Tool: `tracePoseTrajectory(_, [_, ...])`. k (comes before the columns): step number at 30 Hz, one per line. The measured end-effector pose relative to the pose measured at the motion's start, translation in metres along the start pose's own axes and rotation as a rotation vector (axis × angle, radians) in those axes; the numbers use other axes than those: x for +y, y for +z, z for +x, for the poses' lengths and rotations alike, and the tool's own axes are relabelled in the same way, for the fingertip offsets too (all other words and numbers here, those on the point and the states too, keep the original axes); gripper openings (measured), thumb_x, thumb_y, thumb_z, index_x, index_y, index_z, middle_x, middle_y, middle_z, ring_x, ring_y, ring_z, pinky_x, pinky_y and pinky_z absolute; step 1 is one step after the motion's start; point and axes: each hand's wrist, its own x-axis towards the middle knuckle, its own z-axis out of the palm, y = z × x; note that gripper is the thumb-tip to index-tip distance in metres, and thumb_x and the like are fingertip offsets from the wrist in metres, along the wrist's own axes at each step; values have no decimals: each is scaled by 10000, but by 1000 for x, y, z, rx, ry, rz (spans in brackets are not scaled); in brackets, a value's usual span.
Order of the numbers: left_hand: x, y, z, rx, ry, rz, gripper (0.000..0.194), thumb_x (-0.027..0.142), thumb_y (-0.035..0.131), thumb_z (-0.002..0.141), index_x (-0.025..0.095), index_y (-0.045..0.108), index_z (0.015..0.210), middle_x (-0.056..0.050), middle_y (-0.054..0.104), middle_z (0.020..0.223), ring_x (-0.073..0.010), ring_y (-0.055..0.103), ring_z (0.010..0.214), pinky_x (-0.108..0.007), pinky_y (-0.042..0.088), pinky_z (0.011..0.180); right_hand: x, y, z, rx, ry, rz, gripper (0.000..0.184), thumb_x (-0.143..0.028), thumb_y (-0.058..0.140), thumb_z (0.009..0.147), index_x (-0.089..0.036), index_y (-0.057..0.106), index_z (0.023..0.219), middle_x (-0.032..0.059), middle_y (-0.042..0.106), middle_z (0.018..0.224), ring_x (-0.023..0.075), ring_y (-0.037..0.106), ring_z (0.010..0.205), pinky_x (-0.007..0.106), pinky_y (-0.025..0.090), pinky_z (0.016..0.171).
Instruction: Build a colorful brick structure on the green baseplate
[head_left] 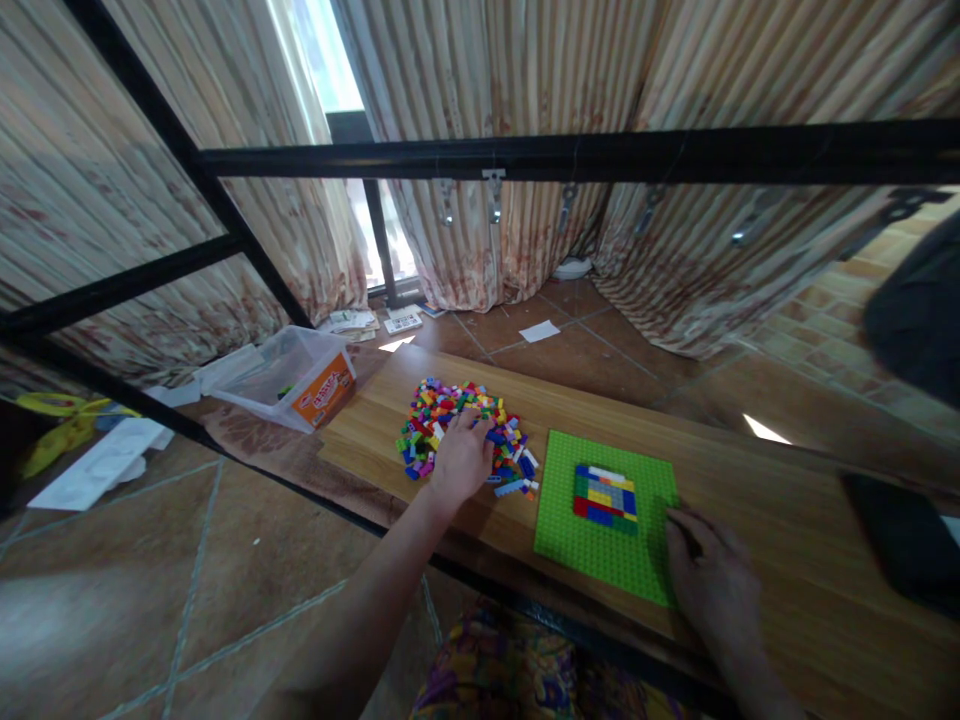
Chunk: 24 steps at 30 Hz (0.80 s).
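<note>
My left hand (pixel 463 455) reaches into a pile of loose, multicoloured toy bricks (pixel 431 405), its fingers stretched out and partly apart over them. No brick shows clearly in its grasp. To the right of the pile lies a green baseplate (pixel 566 540), with a small block of red, blue, yellow, white and green bricks (pixel 605 497) built near its middle. At the plate's right edge is my right hand (pixel 712 570), fingers curled and thumb and fingertips against the rim. Its palm side is hidden.
Everything stands on a long wooden bench (pixel 795 520). A clear plastic tub (pixel 262 385) with an orange label is left of it, and a dark flat object (pixel 900 540) lies at the right end. A black metal bar (pixel 525 155) crosses in front of curtains (pixel 480 80).
</note>
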Motion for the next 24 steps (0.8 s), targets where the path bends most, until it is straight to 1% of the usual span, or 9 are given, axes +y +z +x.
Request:
tracePoseTrajectory(2, [5, 5, 7, -42, -3, 25, 259, 156, 561, 824, 151, 645, 1069, -135, 580, 1183, -272, 538, 1108, -439, 448, 1001, -1, 0, 0, 2, 6, 9, 371, -421, 439, 893, -162, 699, 943, 120, 667, 991, 253, 609, 913, 419, 498, 869])
tracePoseTrajectory(5, [7, 9, 13, -93, -2, 55, 176, 139, 547, 826, 137, 655, 966, -131, 614, 1087, -267, 551, 1064, -426, 454, 975, -2, 0, 0, 7, 13, 14, 358, -406, 444, 896, -157, 698, 941, 122, 667, 999, 245, 605, 925, 408, 495, 881])
tracePoseTrajectory(8, [6, 4, 16, -105, 9, 71, 131, 138, 542, 840, 150, 649, 914, -113, 631, 1048, -251, 562, 1037, -398, 458, 958, -3, 1, 0, 11, 4, 26, 346, -393, 449, 901, -155, 696, 949, 122, 667, 999, 240, 604, 927, 404, 497, 879])
tracePoseTrajectory(12, [10, -7, 13, -69, -27, 8, 95, 163, 556, 853, 163, 650, 867, -101, 654, 991, -242, 592, 983, -382, 474, 921, -4, 1, 0, 17, 7, 35, 314, -369, 462, 903, -165, 696, 948, 116, 665, 1007, 235, 602, 927, 405, 496, 877])
tracePoseTrajectory(14, [16, -9, 9, -58, -59, -111, 100, 168, 560, 855, 169, 654, 888, -82, 672, 957, -226, 616, 939, -364, 491, 884, -5, 1, 0, 15, 16, 44, 303, -363, 471, 900, -167, 696, 953, 115, 663, 1016, 235, 601, 935, 406, 495, 880])
tracePoseTrajectory(16, [24, -6, 4, -57, -83, -291, 134, 162, 549, 859, 179, 657, 937, -59, 691, 959, -197, 636, 907, -332, 502, 855, -6, 1, 1, 9, 26, 54, 299, -363, 476, 899, -168, 695, 959, 117, 661, 1021, 236, 599, 945, 408, 495, 882])
tracePoseTrajectory(20, [42, 6, -4, -70, -139, -644, 234, 151, 520, 859, 180, 664, 1041, -50, 709, 1032, -162, 653, 916, -289, 505, 847, -7, 0, 1, 6, 28, 73, 292, -351, 477, 902, -167, 695, 966, 118, 658, 1020, 232, 597, 946, 403, 495, 884])
tracePoseTrajectory(22, [51, 13, -6, -107, -180, -776, 257, 170, 522, 853, 176, 672, 1061, -47, 715, 1002, -156, 655, 872, -279, 510, 804, -8, -1, 1, 9, 28, 80, 286, -343, 478, 903, -166, 695, 965, 118, 657, 1018, 231, 595, 948, 403, 494, 889])
tracePoseTrajectory(24, [60, 19, -9, -174, -244, -917, 260, 193, 530, 843, 174, 680, 1055, -32, 712, 907, -139, 647, 765, -256, 511, 708, -9, -1, 1, 7, 32, 86, 284, -341, 479, 904, -168, 695, 967, 118, 656, 1022, 233, 593, 956, 409, 492, 894])
